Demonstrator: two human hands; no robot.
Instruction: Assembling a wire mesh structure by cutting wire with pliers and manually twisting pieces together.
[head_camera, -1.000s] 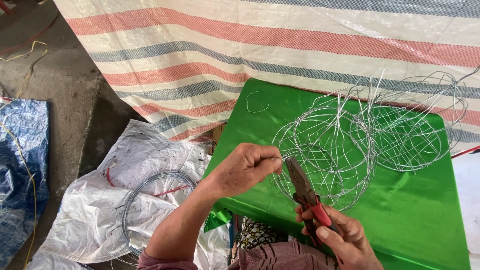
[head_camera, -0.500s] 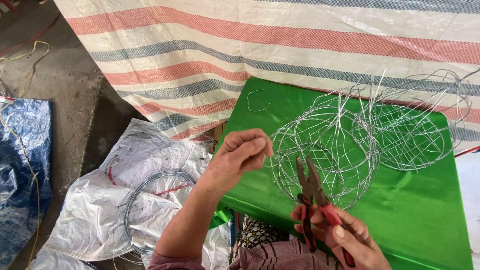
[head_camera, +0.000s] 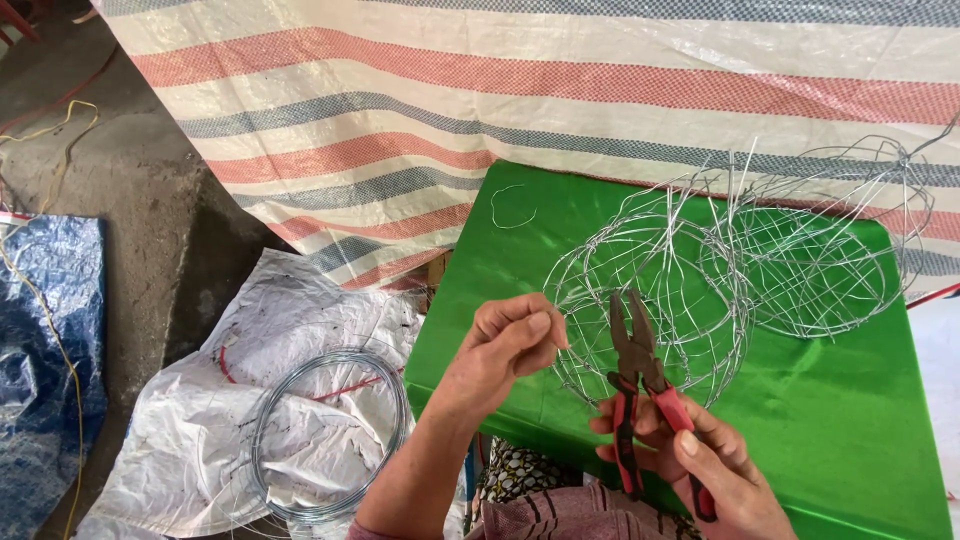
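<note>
Red-handled pliers (head_camera: 640, 390) sit in our right hand (head_camera: 715, 470), fingers wrapped round the grips, jaws slightly apart, pointing up at the near wire frame (head_camera: 650, 290) on the green table (head_camera: 850, 430). Our left hand (head_camera: 505, 345) pinches thin wire at the frame's edge, fingertips closed.

The pliers (head_camera: 640, 385) have dull, dark metal jaws and red plastic-coated handles. The wire baskets (head_camera: 650, 290) are thin, bright bare metal wire, like the wire coil (head_camera: 325, 435) at eight o'clock. The table (head_camera: 850, 430) wears a glossy, smooth green cover. At twelve o'clock hangs a woven plastic striped tarp (head_camera: 500, 90) with a slight sheen; the floor (head_camera: 130, 190) is rough concrete.
</note>
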